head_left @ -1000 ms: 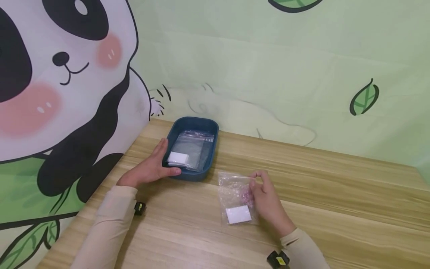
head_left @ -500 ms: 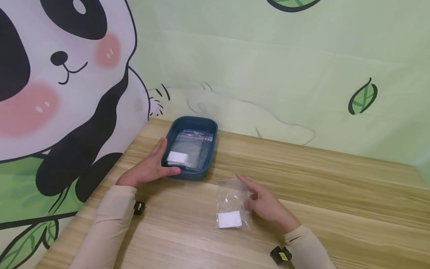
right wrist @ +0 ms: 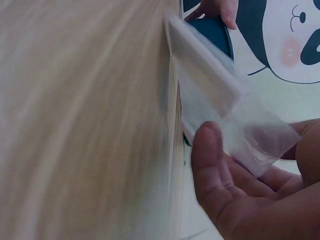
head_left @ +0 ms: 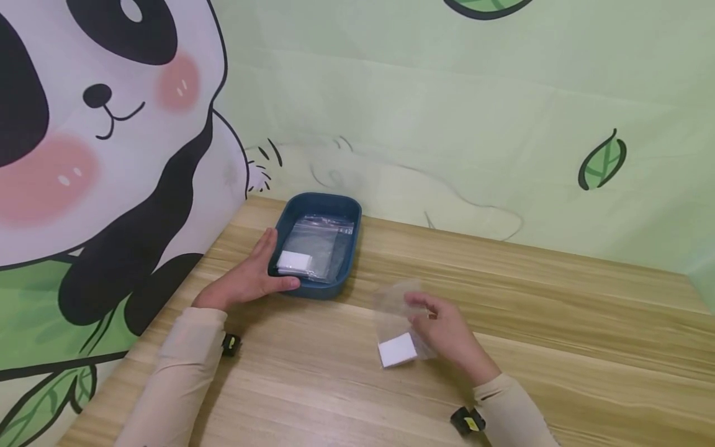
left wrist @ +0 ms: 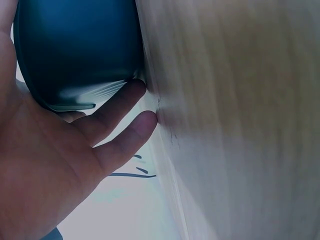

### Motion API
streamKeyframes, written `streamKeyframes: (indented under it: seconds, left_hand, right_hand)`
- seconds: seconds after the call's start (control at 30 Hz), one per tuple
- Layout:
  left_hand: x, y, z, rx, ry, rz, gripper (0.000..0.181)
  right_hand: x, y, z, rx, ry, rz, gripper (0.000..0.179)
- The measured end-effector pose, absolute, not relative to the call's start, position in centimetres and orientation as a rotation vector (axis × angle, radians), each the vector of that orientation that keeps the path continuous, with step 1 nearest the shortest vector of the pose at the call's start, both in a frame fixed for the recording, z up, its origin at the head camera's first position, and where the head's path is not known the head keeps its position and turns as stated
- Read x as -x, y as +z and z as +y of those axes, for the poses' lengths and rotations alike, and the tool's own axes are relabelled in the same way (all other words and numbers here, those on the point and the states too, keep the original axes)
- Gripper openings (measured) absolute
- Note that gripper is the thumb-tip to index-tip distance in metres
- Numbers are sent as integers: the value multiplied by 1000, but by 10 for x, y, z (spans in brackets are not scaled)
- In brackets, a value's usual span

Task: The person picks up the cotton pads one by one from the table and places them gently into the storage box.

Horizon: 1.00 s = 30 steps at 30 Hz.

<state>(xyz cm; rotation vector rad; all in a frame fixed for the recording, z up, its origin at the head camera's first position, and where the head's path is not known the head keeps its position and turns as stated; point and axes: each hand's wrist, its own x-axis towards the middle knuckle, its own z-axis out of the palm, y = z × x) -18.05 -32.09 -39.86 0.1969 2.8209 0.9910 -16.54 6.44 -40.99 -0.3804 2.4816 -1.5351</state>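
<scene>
My right hand (head_left: 449, 332) holds a small clear plastic bag (head_left: 391, 307) over the table, right of the container. A white rectangle (head_left: 397, 351) shows at the bag's lower end. In the right wrist view the tilted bag (right wrist: 210, 85) runs between the thumb and the curled fingers, which hide part of it. My left hand (head_left: 248, 276) rests against the near left corner of a dark blue container (head_left: 329, 290), fingers along its left side and thumb at the near rim. The left wrist view shows those fingers stretched out under the container's wall (left wrist: 80, 45).
Inside the container lie several clear zip bags (head_left: 318, 242), one with a white rectangle. The wooden table (head_left: 313, 385) meets a green cloth backdrop (head_left: 475, 124) with a printed panda (head_left: 128, 124) at the back and left.
The bag in my right hand slid left and down, then lifted and tilted back right. A pinkish patch seen in it at first no longer shows. My left hand and the container stay put.
</scene>
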Motion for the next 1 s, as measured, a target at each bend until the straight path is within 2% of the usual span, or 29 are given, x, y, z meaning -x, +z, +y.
streamKeyframes:
  seconds: [0.37,1.0]
  left_hand:
    - [179,-397,-322,-200,1018,2819,124]
    - [179,-397,-320,-196,998,2816,125]
  right_hand:
    - [169,-407,66,418,-1546,2440,69]
    - [175,-386,72,391,-1755,2369,74]
